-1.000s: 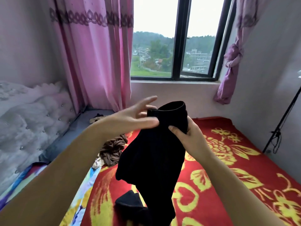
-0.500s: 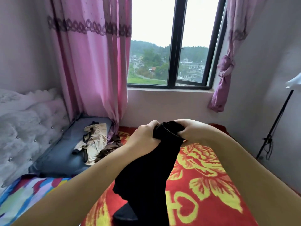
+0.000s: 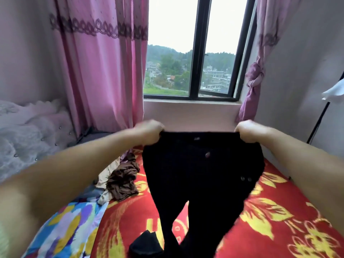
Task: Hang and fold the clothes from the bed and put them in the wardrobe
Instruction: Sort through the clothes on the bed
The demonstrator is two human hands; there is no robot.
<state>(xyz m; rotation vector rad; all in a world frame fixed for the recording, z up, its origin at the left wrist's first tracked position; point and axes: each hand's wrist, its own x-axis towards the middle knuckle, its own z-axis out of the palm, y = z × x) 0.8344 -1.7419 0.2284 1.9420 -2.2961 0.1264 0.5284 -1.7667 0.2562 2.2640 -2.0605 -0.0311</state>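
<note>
Above the bed [image 3: 279, 220], black trousers [image 3: 201, 174] hang spread by the waistband, held up in front of the window [image 3: 193, 53]. Their two legs drop toward the blanket and cross near the bottom of the view, where a dark end of fabric lies on the bedding. A small button shows below the waistband and two studs sit near the right hip.

The blanket [image 3: 264, 226] under them is red with yellow flowers; a multicoloured sheet [image 3: 70, 224] borders it on the left. A crumpled brown garment [image 3: 122, 181] lies on the bed just left of the trousers, with a pale garment [image 3: 105, 174] touching it. A tufted white headboard [image 3: 31, 135] stands at far left. Pink curtains frame the window: one [image 3: 104, 67] hangs loose on the left, the other [image 3: 253, 81] is knotted on the right. A black pole [image 3: 323, 112] leans by the right wall.

Both arms reach forward, well apart. The left hand [image 3: 149, 132] has its fingers curled around the left end of the waistband; the right hand [image 3: 248, 131] grips the right end the same way, pulling the band taut between them. Both hands are slightly blurred.
</note>
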